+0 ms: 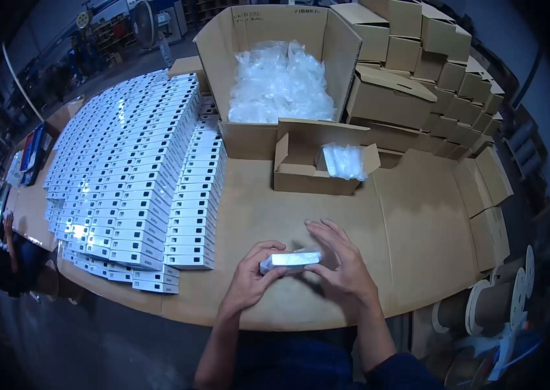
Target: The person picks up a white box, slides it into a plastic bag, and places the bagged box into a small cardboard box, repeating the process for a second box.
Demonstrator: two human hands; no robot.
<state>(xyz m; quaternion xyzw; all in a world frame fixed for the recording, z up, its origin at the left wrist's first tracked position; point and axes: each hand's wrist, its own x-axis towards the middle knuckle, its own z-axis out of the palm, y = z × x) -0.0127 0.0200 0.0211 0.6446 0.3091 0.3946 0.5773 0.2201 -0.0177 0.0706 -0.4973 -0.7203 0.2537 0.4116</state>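
Over the front of the table I have a small white box (294,259) that looks wrapped in clear plastic. My left hand (253,276) is closed around its left end, the thumb along the near side. My right hand (345,263) is at the other end. Its thumb touches the box's near right corner, while the fingers are stretched up and apart behind it. Beyond my hands, an open brown carton (314,182) contains a clear plastic-wrapped bundle (344,162), leaning at its right side.
Tall stacks of white boxes (138,188) cover the left of the table. A large carton (275,19) of clear plastic bags (281,81) stands at the back. Brown cartons (411,58) are piled back right. Cable spools (499,299) are at lower right. Another person (2,253) sits far left.
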